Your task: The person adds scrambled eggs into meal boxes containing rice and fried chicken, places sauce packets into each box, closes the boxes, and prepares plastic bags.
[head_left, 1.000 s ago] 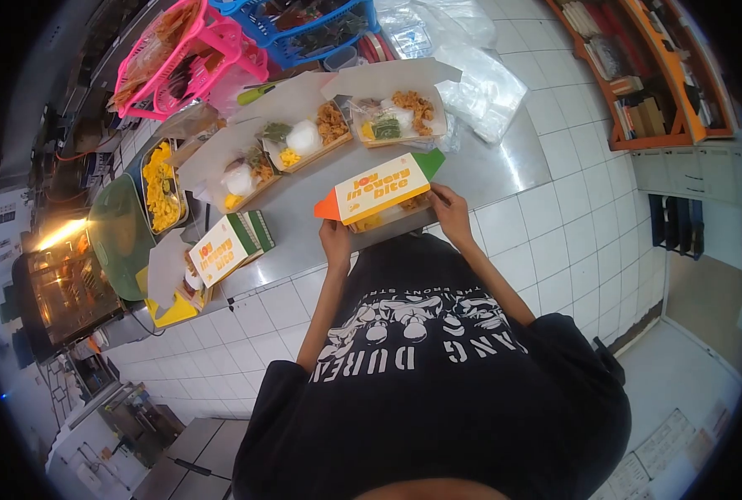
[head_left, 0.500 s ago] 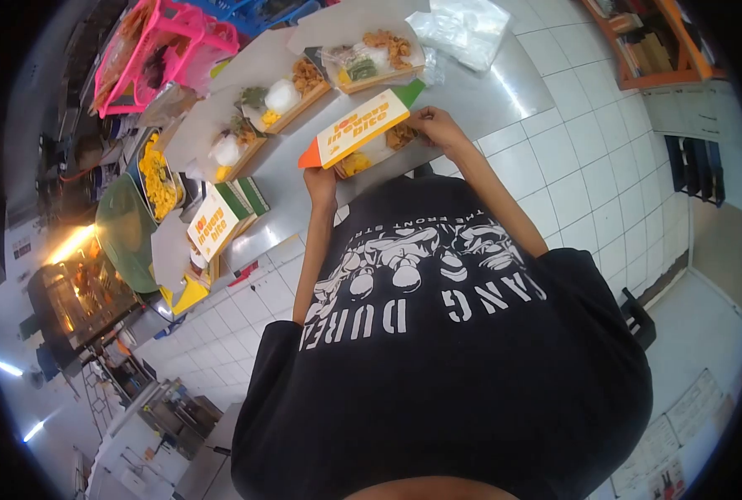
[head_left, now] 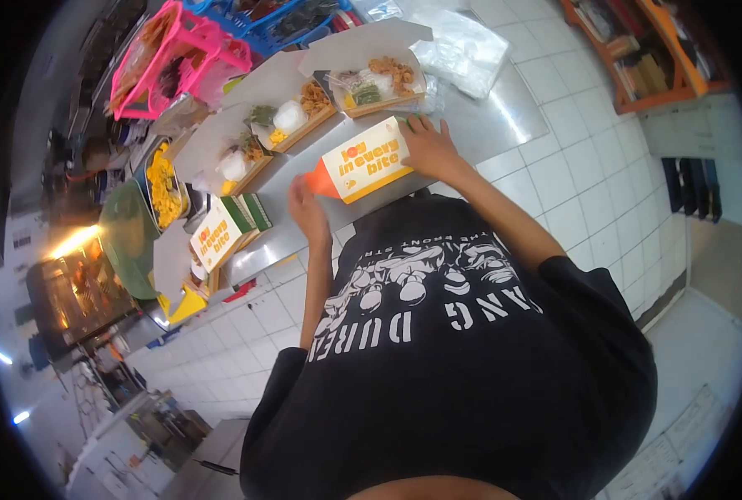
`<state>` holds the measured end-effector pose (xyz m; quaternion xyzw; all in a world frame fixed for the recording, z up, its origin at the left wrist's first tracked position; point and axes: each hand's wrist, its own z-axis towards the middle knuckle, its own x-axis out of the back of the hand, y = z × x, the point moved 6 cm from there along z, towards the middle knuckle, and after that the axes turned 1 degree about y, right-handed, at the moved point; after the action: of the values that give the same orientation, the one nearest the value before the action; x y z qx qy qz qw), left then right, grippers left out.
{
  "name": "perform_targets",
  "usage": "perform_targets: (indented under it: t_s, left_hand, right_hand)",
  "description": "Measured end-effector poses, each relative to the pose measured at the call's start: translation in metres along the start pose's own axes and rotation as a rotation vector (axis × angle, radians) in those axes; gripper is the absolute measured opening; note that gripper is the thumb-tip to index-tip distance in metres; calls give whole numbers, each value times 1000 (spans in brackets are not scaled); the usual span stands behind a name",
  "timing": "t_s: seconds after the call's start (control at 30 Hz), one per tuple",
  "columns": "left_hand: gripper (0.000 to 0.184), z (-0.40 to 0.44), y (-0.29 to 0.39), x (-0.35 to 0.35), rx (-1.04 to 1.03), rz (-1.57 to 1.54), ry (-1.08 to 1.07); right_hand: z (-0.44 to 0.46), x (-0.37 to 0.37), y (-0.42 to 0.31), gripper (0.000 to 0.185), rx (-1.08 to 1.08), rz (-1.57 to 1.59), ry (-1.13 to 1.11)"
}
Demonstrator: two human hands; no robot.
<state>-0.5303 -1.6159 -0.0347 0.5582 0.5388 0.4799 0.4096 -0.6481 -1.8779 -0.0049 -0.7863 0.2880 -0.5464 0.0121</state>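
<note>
A cardboard meal box [head_left: 367, 160] with its printed lid down lies on the metal counter in front of me. At its left end, my left hand [head_left: 308, 207] touches the orange side flap [head_left: 321, 181]; its fingers are partly blurred. My right hand [head_left: 428, 148] lies over the right end with fingers apart, pressing on the lid near the green flap. The food inside is hidden now. Behind it stand several open boxes [head_left: 288, 125] with rice, fried pieces, yellow food and greens. To the left is a box with its lid folded over [head_left: 218, 233].
A tray of yellow food [head_left: 164, 190] stands at the left beside a green lid [head_left: 125, 237]. Pink basket [head_left: 179, 58] and blue basket [head_left: 283, 33] are at the back. Clear plastic bags [head_left: 458, 50] lie at the counter's back right.
The box lid has come down flat over the food. My right hand has moved from pinching the box's edge to lying spread on its right end. My left hand has shifted slightly outward.
</note>
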Motion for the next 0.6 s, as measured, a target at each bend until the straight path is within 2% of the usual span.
perform_targets:
  t_s: [0.07,0.1,0.13,0.17,0.2,0.23,0.27,0.33,0.37,0.4,0.47,0.53,0.6]
  left_hand:
    - [43,-6,-10,-45,-162,764,-529]
    - [43,-12,-30,-49,-155,748,-499]
    - [49,-18,-47,-54,-416,788,-318]
    - [55,-22,-48,-57,-678,819,-133]
    - [55,-20,-35,-58,-679,809,-118]
    - [60,-20,-28,-59,-418,534,-319]
    - [65,-24,-29,-61,-152,251,-503]
    - [64,-19,-27,-61,-110,199,-503]
    - [64,-17,-27,-61,-64,159,-517]
    - [64,-15,-11,-59,-65,153,-513]
    - [58,-12,7,-53,199,220,-609]
    - [54,-4,26,-45,247,264,-572]
    - [53,-2,36,-38,407,409,-591]
  right_hand:
    - [3,-13,6,79,49,54,275]
    - [2,-11,5,80,42,125,248]
    - [3,-15,4,80,65,113,249]
    - [7,-26,12,77,26,272,265]
    - [14,-42,23,74,-15,429,280]
    - [21,-58,28,65,72,516,415]
    - [18,-51,24,65,82,507,406]
    - [21,-45,19,58,-82,1020,133]
    - [29,-55,26,50,-113,1047,317]
    - [31,-51,28,50,-108,1041,316]
    - [31,-42,37,48,-204,1018,272]
    - [15,-6,25,48,-250,1046,218]
    - [15,1,23,49,-295,1076,162]
